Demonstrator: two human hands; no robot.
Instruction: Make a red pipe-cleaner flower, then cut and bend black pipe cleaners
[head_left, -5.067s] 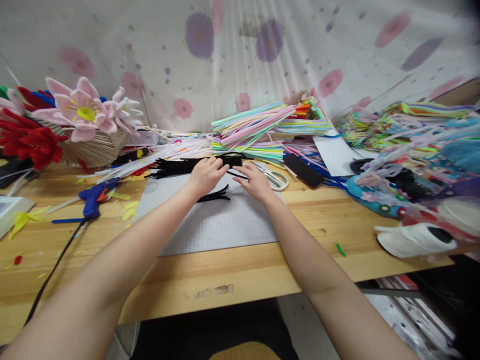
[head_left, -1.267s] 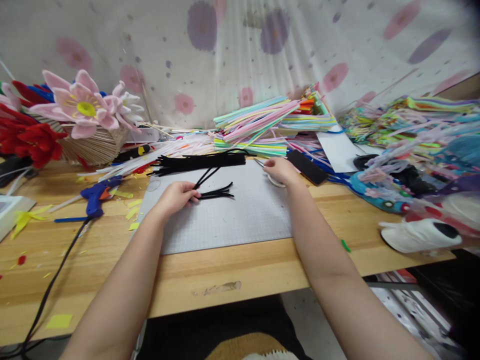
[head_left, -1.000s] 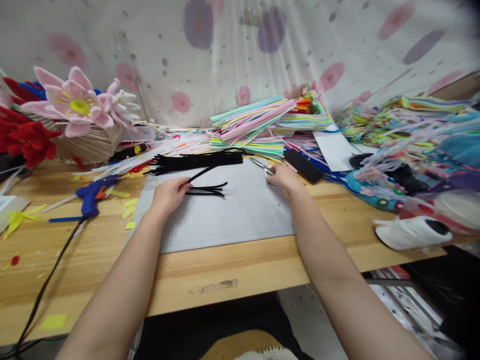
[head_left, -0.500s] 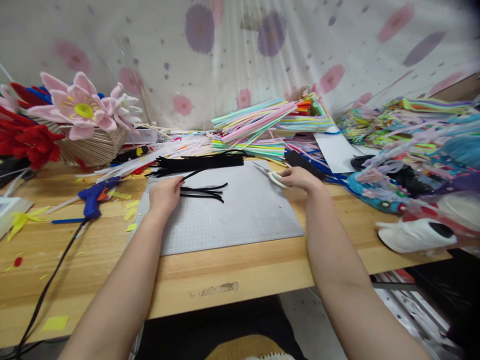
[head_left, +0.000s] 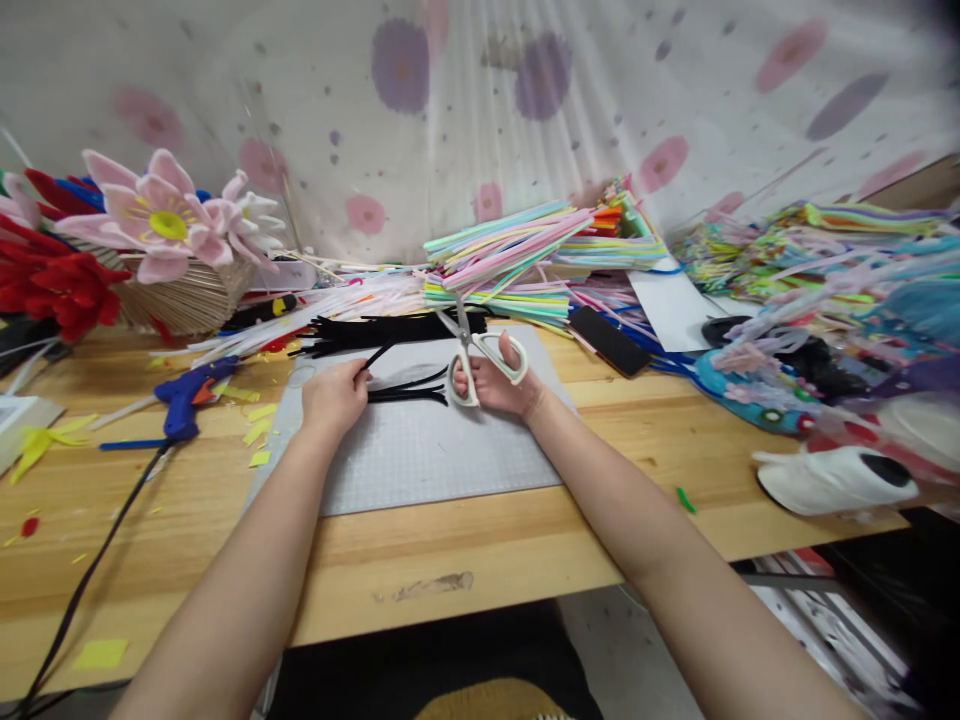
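Note:
Between the fingers of my left hand (head_left: pixel 335 400) is a black pipe cleaner (head_left: pixel 379 355), its end pointing up and away. Several more black pipe cleaners (head_left: pixel 409 395) lie on the grey cutting mat (head_left: pixel 435 460), running right from beside that hand. My right hand (head_left: pixel 499 385) holds white-handled scissors (head_left: pixel 471 345) by the finger loops, over the mat. The blades are spread and point up and away, in front of a bundle of black pipe cleaners (head_left: pixel 397 328) at the mat's far edge.
A blue glue gun (head_left: pixel 184 398) with a cord rests at left, near yellow scraps. Felt-like flowers (head_left: pixel 169 220) stand in a basket behind. Pastel pipe cleaners (head_left: pixel 517 245) are piled at the back. A black phone (head_left: pixel 609 340) and a white spool (head_left: pixel 832 478) lie at right.
My right hand has brought the scissors from the mat's right side leftward to its middle, and the blades have opened. The black pipe cleaner in my left hand now shows a shorter length.

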